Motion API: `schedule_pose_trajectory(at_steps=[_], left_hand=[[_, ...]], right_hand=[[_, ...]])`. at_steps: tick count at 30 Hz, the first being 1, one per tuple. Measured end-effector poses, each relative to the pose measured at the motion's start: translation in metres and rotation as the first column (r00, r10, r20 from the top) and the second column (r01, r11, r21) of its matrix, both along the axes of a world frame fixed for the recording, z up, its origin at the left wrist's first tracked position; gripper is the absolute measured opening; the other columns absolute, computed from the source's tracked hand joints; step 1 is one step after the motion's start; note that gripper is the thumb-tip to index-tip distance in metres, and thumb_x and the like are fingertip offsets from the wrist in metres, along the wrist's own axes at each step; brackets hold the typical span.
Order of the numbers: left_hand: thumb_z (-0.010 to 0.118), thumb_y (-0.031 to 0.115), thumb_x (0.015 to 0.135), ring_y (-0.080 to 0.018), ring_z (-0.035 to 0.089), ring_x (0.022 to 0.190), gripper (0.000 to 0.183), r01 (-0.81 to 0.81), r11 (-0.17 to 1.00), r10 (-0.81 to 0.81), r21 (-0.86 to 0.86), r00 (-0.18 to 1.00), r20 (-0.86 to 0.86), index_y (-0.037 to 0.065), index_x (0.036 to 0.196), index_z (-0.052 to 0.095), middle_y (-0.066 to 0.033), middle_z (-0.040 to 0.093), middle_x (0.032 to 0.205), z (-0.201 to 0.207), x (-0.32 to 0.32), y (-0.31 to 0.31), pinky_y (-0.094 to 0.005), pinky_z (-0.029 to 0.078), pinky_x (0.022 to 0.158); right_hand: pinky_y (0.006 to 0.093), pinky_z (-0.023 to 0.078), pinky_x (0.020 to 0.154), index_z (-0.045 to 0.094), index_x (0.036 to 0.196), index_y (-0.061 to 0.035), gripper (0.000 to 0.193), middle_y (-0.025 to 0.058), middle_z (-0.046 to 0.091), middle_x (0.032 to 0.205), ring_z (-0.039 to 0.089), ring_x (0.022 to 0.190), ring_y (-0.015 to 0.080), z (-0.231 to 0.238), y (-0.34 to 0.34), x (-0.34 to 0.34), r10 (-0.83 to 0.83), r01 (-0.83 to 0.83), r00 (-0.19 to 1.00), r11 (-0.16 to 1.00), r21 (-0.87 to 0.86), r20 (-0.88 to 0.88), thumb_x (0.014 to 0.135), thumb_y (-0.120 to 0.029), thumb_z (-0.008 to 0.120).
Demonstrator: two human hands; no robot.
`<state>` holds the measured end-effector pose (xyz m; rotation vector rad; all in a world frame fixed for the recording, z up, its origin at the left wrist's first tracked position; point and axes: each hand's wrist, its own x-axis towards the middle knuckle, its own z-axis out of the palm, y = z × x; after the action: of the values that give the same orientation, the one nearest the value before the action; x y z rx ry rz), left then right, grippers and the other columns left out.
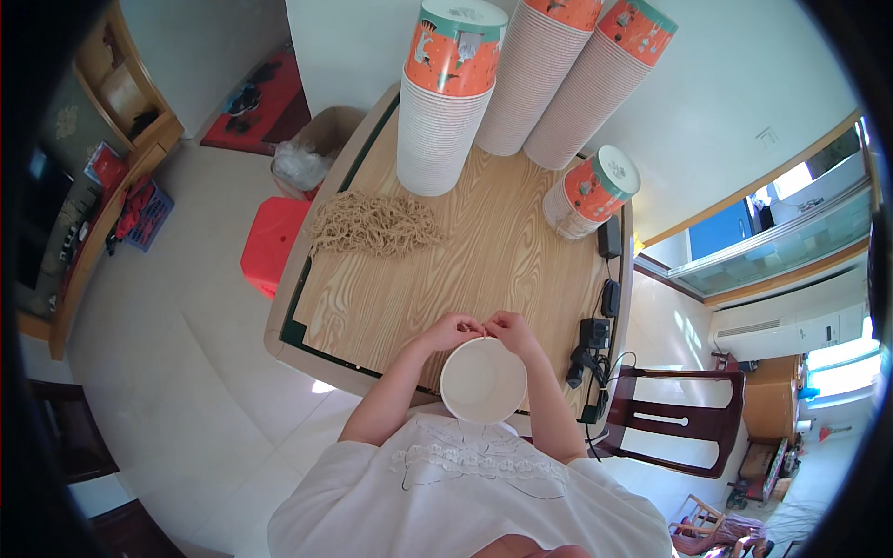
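A white paper bucket (483, 381) is in front of my chest at the near edge of the table, its open mouth facing up. My left hand (454, 331) and my right hand (510, 332) meet at the bucket's far rim, fingertips pinched close together. Whatever lies between those fingertips is too small and covered to name. Farther left on the table is a loose, tangled heap of tan cord (377, 224). Behind it rises a tall stack of nested paper buckets (446, 112), the top one upside down with an orange and green print.
Two more tall bucket stacks (535, 84) lean near the wall, with a short stack (593, 191) at the far right. Black power adapters and cables (595, 335) line the right table edge. A red stool (275, 244) stands left, a dark wooden chair (679, 418) right.
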<state>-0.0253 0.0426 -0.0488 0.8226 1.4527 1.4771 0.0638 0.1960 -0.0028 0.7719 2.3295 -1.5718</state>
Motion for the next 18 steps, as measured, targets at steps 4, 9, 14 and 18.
schedule_pose_trajectory(at_steps=[4,9,14,18], left_hand=[[0.062,0.015,0.078,-0.0065,0.055,0.064,0.014,-0.077,0.997,0.068,0.022,0.961,0.267,0.004,0.085,0.062,-0.0013,0.062,0.075,0.004,0.005,-0.006,-0.0201,0.044,0.057],[0.058,0.014,0.080,-0.0056,0.053,0.062,0.008,-0.116,0.990,0.140,-0.081,0.900,0.414,0.006,0.082,0.059,0.0004,0.058,0.071,0.015,0.007,-0.007,-0.0191,0.041,0.053],[0.055,0.012,0.080,-0.0072,0.054,0.061,0.006,-0.135,0.972,0.213,-0.191,0.848,0.485,0.007,0.082,0.058,0.0000,0.057,0.070,0.014,0.009,0.000,-0.0196,0.042,0.052],[0.055,0.013,0.080,-0.0090,0.055,0.060,0.008,-0.167,0.944,0.301,-0.284,0.790,0.534,0.006,0.080,0.059,-0.0017,0.059,0.071,0.010,0.011,0.001,-0.0208,0.043,0.051]], right_hand=[[0.0235,0.044,0.056,0.059,0.078,0.0011,0.013,0.0051,0.060,0.069,0.054,0.063,0.0091,0.005,-0.004,0.005,-0.014,0.014,0.999,1.000,0.003,-0.039,0.080,-0.012,0.058],[0.0241,0.044,0.057,0.060,0.078,0.0009,0.013,0.0050,0.061,0.068,0.054,0.064,0.0086,0.018,-0.014,0.007,-0.027,0.035,0.995,0.996,0.085,-0.096,0.078,-0.012,0.060],[0.0278,0.045,0.057,0.061,0.078,-0.0014,0.010,0.0097,0.061,0.070,0.058,0.064,0.0152,0.022,-0.033,0.011,-0.085,0.158,0.972,0.927,0.341,-0.220,0.075,-0.011,0.063],[0.0289,0.046,0.058,0.062,0.077,-0.0016,0.009,0.0116,0.061,0.072,0.059,0.064,0.0193,0.027,-0.040,0.011,-0.066,0.185,0.953,0.900,0.394,-0.296,0.074,-0.010,0.062]])
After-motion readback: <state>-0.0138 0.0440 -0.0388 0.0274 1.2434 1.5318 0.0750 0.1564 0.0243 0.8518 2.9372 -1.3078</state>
